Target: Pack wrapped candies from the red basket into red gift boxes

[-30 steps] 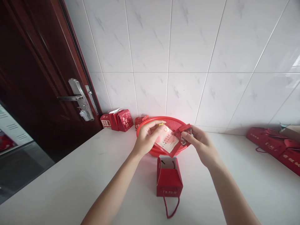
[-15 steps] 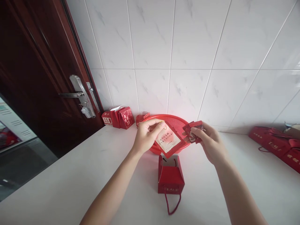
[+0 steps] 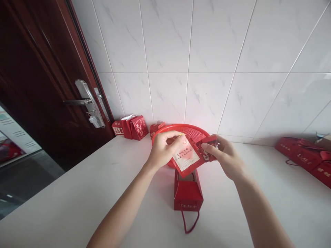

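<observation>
Between the fingers and thumb of my left hand (image 3: 163, 148) is a red-bordered card (image 3: 186, 156) with printed characters and a yellow loop at its top corner. My right hand (image 3: 229, 155) is closed on a small red packet (image 3: 209, 146) with a patterned front, at the card's right edge; whether the two touch I cannot tell. Below them a red gift box (image 3: 188, 194) stands on the table with its top open and a dark red cord handle hanging toward me. Behind my hands sits a red plastic basket (image 3: 190, 129), its inside partly hidden by the card.
Several small red boxes (image 3: 139, 127) stand against the tiled wall at the back left, near a brown door (image 3: 49, 69) with a metal handle. Long red boxes (image 3: 302, 156) lie at the right on the white table (image 3: 103, 193).
My right hand has moved left with the red packet, bringing it up to the card's edge. The card has come slightly lower over the gift box.
</observation>
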Demonstrator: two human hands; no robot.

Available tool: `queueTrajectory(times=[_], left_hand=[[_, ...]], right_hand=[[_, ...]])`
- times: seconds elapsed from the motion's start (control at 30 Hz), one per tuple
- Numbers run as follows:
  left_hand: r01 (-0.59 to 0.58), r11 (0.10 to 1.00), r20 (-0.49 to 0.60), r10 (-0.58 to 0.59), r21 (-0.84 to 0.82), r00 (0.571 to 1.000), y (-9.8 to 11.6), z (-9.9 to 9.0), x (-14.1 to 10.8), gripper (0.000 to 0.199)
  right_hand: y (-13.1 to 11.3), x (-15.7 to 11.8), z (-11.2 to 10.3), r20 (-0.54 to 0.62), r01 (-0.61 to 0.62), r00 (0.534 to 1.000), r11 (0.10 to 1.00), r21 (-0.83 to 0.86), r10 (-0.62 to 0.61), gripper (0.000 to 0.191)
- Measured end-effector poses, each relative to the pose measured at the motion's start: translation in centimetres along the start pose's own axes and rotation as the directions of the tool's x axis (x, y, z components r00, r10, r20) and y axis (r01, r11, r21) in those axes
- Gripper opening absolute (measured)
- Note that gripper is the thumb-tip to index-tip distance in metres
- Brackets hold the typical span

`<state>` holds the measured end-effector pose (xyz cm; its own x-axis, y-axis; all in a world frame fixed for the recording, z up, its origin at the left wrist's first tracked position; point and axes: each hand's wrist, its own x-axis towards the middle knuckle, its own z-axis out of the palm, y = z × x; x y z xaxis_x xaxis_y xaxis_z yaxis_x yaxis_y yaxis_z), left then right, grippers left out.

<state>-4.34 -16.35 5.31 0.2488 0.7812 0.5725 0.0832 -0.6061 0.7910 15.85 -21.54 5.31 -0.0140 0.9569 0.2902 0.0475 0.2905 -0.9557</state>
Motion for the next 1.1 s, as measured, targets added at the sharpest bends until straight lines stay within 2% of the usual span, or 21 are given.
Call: queueTrajectory(times=[0.13, 0.37, 0.57, 0.8, 1.1], left_hand=[[0.007, 1.0, 0.002, -0.007, 0.014, 1.0, 0.0, 0.1, -0.1, 0.024], [0.021, 1.0, 0.02, -0.021, 0.002, 1.0, 0.2, 0.2, -0.1, 0.024], [0.018, 1.0, 0.027, -0.018, 0.008, 0.999, 0.2, 0.2, -0.1, 0.021], [0.023, 0.999, 0.025, -0.025, 0.043, 0.999, 0.3, 0.3, 0.0, 0.025], [-0.014, 0.998, 0.026, 0.012, 0.069, 1.0, 0.2, 0.2, 0.1, 0.023]], right_hand=[[0.3, 0.0, 0.0, 0.003, -0.01, 1.0, 0.999, -0.033, 0.01, 0.026], [0.6, -0.3, 0.5, 0.064, -0.182, 0.981, 0.983, 0.02, 0.181, 0.034], [1.2, 0.0, 1.2, 0.022, -0.168, 0.986, 0.984, 0.056, 0.167, 0.039], [1.3, 0.1, 1.2, 0.04, -0.123, 0.992, 0.991, 0.058, 0.121, 0.041], [0.5, -0.2, 1.2, 0.216, -0.127, 0.97, 0.99, 0.059, 0.111, 0.042]])
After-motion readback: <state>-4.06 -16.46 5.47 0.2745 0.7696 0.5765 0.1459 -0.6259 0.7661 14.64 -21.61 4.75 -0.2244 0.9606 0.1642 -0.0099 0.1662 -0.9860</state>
